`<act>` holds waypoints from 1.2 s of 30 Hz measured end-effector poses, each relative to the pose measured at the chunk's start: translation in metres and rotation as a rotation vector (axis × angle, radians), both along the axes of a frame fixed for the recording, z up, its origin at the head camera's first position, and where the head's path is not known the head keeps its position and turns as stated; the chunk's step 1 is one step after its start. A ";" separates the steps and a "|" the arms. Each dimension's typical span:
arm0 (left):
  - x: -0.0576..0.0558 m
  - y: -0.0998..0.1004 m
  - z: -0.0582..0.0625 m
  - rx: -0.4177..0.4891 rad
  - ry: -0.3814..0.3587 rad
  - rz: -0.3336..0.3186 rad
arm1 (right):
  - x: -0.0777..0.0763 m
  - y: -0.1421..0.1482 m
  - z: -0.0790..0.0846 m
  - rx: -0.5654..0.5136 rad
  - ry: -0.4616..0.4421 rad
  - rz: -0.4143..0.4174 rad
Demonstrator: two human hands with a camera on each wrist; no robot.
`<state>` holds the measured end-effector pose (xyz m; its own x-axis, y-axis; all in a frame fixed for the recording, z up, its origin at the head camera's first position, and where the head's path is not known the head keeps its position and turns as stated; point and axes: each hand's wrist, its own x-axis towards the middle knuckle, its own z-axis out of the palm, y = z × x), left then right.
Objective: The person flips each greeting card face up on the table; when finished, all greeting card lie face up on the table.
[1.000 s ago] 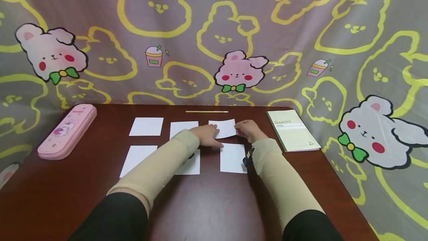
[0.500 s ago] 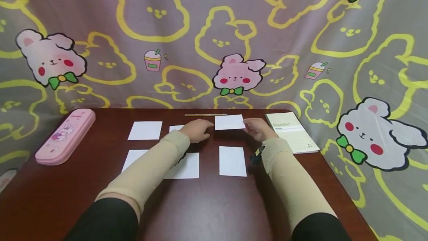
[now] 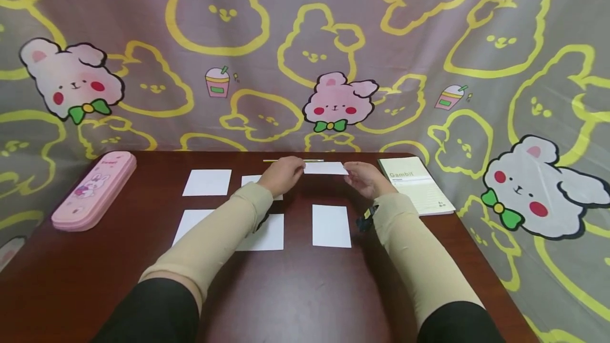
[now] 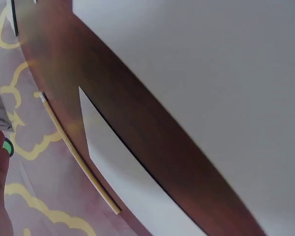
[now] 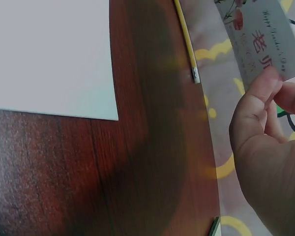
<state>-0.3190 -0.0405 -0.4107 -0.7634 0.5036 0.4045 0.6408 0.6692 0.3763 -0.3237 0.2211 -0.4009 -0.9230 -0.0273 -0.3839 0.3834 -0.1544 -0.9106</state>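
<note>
A white card (image 3: 325, 168) is held in the air above the dark wooden table (image 3: 305, 290), near the right end of the pencil (image 4: 76, 153). Its left end is pinched at the fingertips of the left hand (image 3: 284, 173), by which part of the pencil is hidden in the head view; its right end is pinched between thumb and fingers of the right hand (image 3: 366, 179). From the head, the card is seen as a blank strip, narrowed by its tilt. In the right wrist view a printed face is shown: greyish, with large red characters, a line of dark cursive reading "Happy Teacher's Day", and reddish flowers towards one end. Five plain white sheets (image 3: 331, 226) are laid out nearer to the person than the pencil, three of them partly covered by the left hand and arm. To the right of the pencil, a cream notebook (image 3: 419, 187) marked "Gambit" is partly covered by the right arm; well to the left of the pencil, a pink pencil case (image 3: 94, 191) is set; beyond the pencil, a curtain (image 3: 267, 25) patterned with rabbit faces is hung
</note>
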 end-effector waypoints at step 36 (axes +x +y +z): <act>0.014 0.028 -0.019 -0.518 -0.247 -0.036 | -0.010 -0.018 -0.037 0.835 0.148 0.175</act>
<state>-0.3047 -0.0129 -0.4301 -0.7824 0.6163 -0.0898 0.6016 0.7852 0.1470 -0.3341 0.2032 -0.4383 -0.9740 0.0636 -0.2177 0.2074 0.6377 -0.7419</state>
